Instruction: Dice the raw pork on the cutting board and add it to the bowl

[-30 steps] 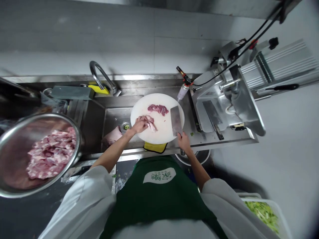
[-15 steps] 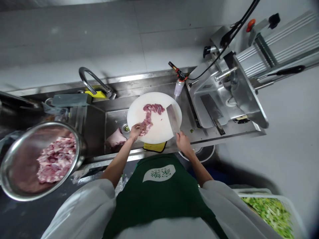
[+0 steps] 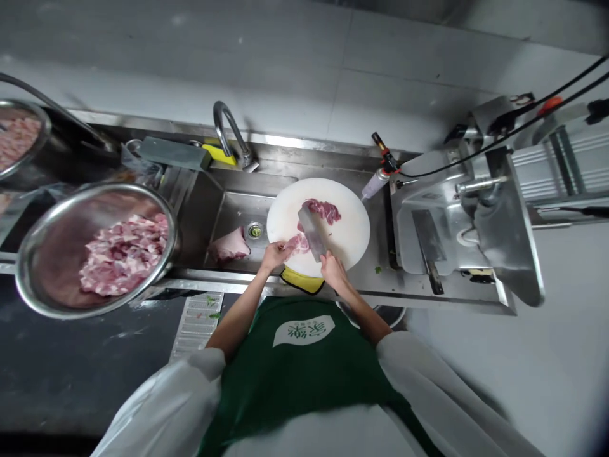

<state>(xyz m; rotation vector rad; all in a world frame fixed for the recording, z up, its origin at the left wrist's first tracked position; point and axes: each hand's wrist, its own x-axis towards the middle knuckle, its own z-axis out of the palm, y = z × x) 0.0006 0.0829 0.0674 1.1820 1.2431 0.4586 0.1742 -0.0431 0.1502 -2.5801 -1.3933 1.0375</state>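
A round white cutting board rests over the right side of a steel sink. Raw pink meat lies on the board. My left hand is closed on the near end of a strip of that meat. My right hand grips the handle of a cleaver, whose blade sits on the meat just right of my left fingers.
A large steel bowl of cut meat stands at the left, with a second bowl behind it. Another piece of meat lies in the sink. A meat slicer stands at the right. A torch canister leans behind the board.
My right hand has brought the cleaver from the board's right side leftwards onto the meat. My left hand pulled the meat strip towards the near edge. The camera view has shifted.
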